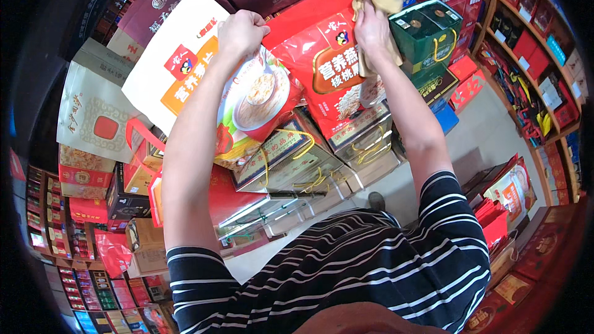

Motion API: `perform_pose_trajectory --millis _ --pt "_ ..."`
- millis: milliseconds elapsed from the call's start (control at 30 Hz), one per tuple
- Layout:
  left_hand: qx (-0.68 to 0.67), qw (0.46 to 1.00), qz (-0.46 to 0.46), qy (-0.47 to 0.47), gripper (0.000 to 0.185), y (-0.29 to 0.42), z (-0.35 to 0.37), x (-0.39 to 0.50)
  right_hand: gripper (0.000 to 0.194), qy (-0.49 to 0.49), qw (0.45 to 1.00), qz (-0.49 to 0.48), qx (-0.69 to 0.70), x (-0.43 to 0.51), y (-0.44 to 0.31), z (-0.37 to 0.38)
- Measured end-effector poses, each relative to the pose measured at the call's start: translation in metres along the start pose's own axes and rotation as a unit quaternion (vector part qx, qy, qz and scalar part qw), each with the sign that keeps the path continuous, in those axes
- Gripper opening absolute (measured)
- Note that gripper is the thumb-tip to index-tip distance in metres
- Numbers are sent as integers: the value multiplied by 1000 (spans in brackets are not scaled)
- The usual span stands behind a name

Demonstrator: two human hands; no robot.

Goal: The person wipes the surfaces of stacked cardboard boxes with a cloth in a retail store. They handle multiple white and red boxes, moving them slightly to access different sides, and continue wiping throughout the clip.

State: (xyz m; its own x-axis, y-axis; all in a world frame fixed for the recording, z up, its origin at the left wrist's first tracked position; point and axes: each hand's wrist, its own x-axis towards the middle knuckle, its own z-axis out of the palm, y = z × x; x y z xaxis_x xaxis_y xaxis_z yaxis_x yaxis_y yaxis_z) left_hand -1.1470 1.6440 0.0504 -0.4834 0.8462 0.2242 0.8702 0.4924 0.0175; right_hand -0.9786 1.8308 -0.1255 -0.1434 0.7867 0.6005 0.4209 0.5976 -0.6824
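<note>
My left hand [242, 32] has its fingers curled on the upper corner of a white and orange cereal bag [153, 74], which leans over the stacked boxes. A red cereal bag [334, 62] stands close to its right, with a picture of oats low on its front. My right hand [372, 32] grips a tan cloth [387, 0] at the red bag's upper right side. Part of the cloth hangs below my fingers against the bag. My left forearm covers some of the white bag's front.
Gift boxes with yellow cord handles [290, 157] stand under the bags. A green gift box [427, 39] sits right of my right hand. At left is a pale gift bag [93, 111]. Stocked wooden shelves [533, 37] line the right, and more red packages [496, 222] lie at lower right.
</note>
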Motion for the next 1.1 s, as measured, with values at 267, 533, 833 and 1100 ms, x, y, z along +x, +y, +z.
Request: perform_pose_trajectory --millis 267,533,833,1100 --pt "-62 997 -22 -47 17 -12 -1 6 29 -71 936 -321 125 -97 -72 28" --pt "-151 988 -29 -22 15 -16 7 5 34 136 988 -79 11 -28 -4 27" --pt "-166 983 -53 -52 19 -12 1 4 32 -49 967 246 35 -246 51 42" --pt "-203 978 -14 -39 19 -22 5 10 20 -57 977 13 206 -202 -54 49"
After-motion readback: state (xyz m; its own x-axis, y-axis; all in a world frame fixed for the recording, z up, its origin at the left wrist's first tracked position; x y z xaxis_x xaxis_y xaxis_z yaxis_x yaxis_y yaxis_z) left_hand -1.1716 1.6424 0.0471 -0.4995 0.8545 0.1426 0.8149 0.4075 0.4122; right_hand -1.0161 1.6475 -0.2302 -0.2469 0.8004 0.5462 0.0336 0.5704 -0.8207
